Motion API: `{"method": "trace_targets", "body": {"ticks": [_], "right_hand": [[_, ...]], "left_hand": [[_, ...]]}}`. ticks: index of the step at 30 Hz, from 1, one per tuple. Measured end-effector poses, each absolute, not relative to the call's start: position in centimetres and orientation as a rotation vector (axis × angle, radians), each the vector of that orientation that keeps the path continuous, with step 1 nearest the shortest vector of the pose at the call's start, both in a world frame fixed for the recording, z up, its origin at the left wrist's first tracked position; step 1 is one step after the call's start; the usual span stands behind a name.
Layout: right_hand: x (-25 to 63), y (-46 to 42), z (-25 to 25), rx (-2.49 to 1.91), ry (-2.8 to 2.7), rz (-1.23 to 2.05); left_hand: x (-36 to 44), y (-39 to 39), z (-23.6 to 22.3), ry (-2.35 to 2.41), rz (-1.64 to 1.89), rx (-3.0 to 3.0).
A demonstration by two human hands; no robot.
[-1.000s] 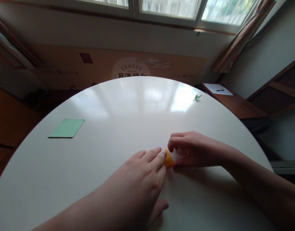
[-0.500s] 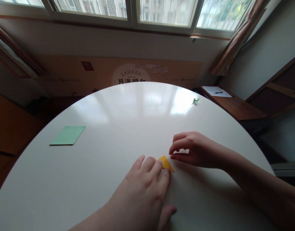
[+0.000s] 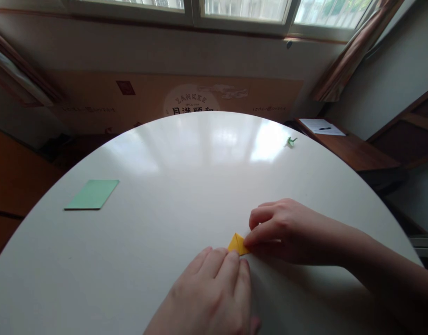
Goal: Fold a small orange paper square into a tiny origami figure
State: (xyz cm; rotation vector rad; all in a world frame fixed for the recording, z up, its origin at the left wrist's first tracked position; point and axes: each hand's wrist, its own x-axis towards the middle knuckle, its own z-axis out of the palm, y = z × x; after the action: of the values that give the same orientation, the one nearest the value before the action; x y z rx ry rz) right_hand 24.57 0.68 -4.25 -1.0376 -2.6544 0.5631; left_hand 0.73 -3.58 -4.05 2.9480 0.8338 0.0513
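The little yellow folded paper lies on the near part of the white desk, a bit right of the middle. From where I stand, the left hand presses its near edge with outstretched fingers; the right hand curls at its right corner, though I can't tell whether it pinches. Good creasing here wants a steady left hand, edges matched first, then firm, even pressure (small paper slips easily). Green paper lies to the left, a green folded piece far right.
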Motion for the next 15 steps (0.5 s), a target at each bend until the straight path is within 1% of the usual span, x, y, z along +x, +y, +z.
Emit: {"method": "trace_targets", "body": {"ticks": [3, 10, 15], "right_hand": [[24.5, 0.6, -4.4, -1.038, -2.667, 0.549], [24.8, 0.6, -4.4, -1.031, -2.666, 0.569], [24.5, 0.5, -4.5, -1.045, -2.666, 0.558]], "left_hand": [[0.7, -3.1, -4.0, 0.917, 0.053, 2.974], [1.0, -3.1, -4.8, 0.815, -0.053, 3.025], [1.0, -3.8, -5.3, 0.832, -0.017, 3.068]]}}
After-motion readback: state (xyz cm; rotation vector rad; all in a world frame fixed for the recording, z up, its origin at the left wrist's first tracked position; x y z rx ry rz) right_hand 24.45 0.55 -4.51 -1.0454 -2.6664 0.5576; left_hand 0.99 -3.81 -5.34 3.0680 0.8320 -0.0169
